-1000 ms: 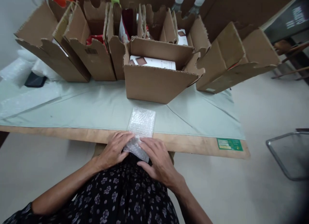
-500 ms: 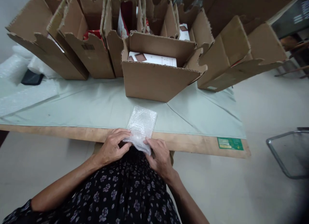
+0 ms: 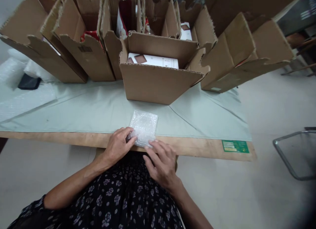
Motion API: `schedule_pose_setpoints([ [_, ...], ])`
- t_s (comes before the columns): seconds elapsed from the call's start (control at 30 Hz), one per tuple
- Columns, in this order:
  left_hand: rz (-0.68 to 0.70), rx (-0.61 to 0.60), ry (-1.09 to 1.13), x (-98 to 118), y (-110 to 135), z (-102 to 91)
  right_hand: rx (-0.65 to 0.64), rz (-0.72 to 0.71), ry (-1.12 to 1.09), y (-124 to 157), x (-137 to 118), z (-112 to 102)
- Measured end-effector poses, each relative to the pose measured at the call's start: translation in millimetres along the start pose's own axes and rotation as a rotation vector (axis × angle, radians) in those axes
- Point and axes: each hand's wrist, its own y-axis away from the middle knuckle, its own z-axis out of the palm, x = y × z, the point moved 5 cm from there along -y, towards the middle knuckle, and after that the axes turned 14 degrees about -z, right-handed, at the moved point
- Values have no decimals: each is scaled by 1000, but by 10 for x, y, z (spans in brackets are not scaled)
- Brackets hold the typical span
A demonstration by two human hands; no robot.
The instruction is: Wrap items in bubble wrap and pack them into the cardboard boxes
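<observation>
A small flat packet of clear bubble wrap [image 3: 144, 123] lies at the table's front edge, its near end folded under or over; which one I cannot tell. My left hand [image 3: 119, 141] grips its near left corner, with index finger and thumb curled onto the side. At the near right corner, the fingertips of my right hand [image 3: 161, 159] rest on the wrap, its fingers spread and the thumb held away. Whatever the wrap may enclose cannot be made out. Just beyond stands an open cardboard box [image 3: 150, 85] with a white printed carton [image 3: 160, 61] inside.
A row of tall cardboard file boxes [image 3: 84, 59] lines the back, several holding packages. More bubble wrap [image 3: 27, 99] and a dark object [image 3: 29, 81] lie at the left. A green label [image 3: 235, 146] sits on the wooden edge; a metal-framed chair [image 3: 283, 159] is at the right.
The loose near flap of the bubble wrap has been folded in, making the packet shorter. My right hand has loosened its hold and spread its fingers; my left hand stays at the left side.
</observation>
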Motion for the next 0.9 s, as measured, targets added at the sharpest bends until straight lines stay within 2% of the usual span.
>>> schedule_pose_setpoints([
  [0.07,3,7,15,-24,8,2,-140,-33,-22,-59,28,115],
  [0.13,31,34,13,-26,33,-26,-222,-11,-28,-110,112,215],
  [0.2,130,107,-20,19,85,-101,-257,-1,-42,-152,193,275],
  [0.27,300,156,-101,100,156,-169,-259,-18,-74,-189,243,292],
  [0.37,537,72,-244,180,215,-164,-251,-26,-142,-241,305,273],
  [0.43,593,9,-251,180,180,-147,-261,8,-207,-271,361,256],
  [0.53,527,-53,-125,152,29,-155,-261,119,-351,-294,468,222],
  [0.63,340,-145,-22,119,-169,-155,-216,193,-457,-281,540,182],
  [0.73,128,-237,23,91,-347,-121,-134,201,-339,-272,601,144],
  [0.8,58,-221,4,88,-436,-92,-119,212,-212,-294,658,151],
  [0.9,64,-71,-109,93,-516,-64,-207,246,-110,-393,771,236],
])
